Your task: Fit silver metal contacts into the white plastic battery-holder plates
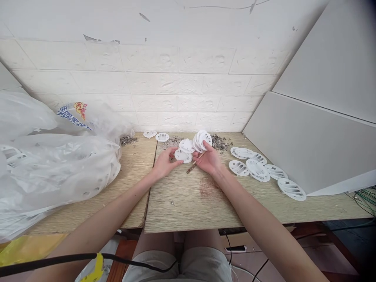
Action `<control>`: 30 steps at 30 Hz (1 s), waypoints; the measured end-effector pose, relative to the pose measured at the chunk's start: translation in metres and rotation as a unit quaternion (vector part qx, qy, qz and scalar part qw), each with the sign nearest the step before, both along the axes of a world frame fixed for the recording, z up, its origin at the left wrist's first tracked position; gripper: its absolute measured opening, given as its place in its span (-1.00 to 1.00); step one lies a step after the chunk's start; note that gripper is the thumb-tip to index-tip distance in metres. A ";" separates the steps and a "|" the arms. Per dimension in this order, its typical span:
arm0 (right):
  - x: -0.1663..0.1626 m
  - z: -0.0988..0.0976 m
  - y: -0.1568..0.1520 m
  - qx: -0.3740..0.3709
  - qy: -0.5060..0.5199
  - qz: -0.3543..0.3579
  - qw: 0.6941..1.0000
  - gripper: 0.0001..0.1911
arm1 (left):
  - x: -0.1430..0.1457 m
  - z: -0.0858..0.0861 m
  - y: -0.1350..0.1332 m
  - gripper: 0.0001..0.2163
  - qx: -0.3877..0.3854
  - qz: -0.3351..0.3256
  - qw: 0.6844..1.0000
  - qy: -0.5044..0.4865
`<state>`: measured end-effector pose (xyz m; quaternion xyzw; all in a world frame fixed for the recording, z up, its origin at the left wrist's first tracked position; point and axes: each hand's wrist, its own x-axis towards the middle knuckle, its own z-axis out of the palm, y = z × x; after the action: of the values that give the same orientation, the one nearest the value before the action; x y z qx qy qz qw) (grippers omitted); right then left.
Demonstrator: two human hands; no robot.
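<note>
My left hand [166,163] pinches the edge of a white slotted plastic disc [183,156] between thumb and fingers. Behind it another slotted disc [187,146] overlaps it. My right hand [210,159] is closed on a small fanned stack of the same discs [201,140], thumb on the front one. A thin brownish stick [192,167] with a dark, rough tip also juts out of the right hand, pointing down and left. Both hands are close together over the table, near the wall.
Piles of small metal pieces [220,142] lie along the wall. More slotted discs [257,170] are spread at right beside a grey panel [317,141]. Bulging plastic bags [58,168] cover the left side. A seam splits the wooden tabletop [182,203]; a black cable [132,261] crosses below.
</note>
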<state>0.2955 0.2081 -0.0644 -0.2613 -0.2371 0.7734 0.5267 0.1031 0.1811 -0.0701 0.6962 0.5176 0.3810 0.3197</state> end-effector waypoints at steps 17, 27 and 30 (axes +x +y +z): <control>-0.008 -0.001 -0.003 0.013 0.048 0.039 0.998 -0.83 | 0.006 0.010 -0.010 -0.26 -0.082 -0.031 0.965 -0.247; -0.010 0.005 -0.010 0.027 0.085 0.066 0.994 -0.80 | 0.000 0.013 -0.003 -0.49 -0.169 -0.122 0.889 -0.407; -0.011 0.007 -0.013 0.036 0.087 0.067 0.993 -0.79 | -0.003 0.013 -0.002 -0.55 -0.190 -0.123 0.884 -0.410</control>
<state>0.2844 0.1949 -0.0569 -0.1576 -0.2348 0.8176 0.5017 0.1003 0.1790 -0.0572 0.4622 0.3128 0.4846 0.6736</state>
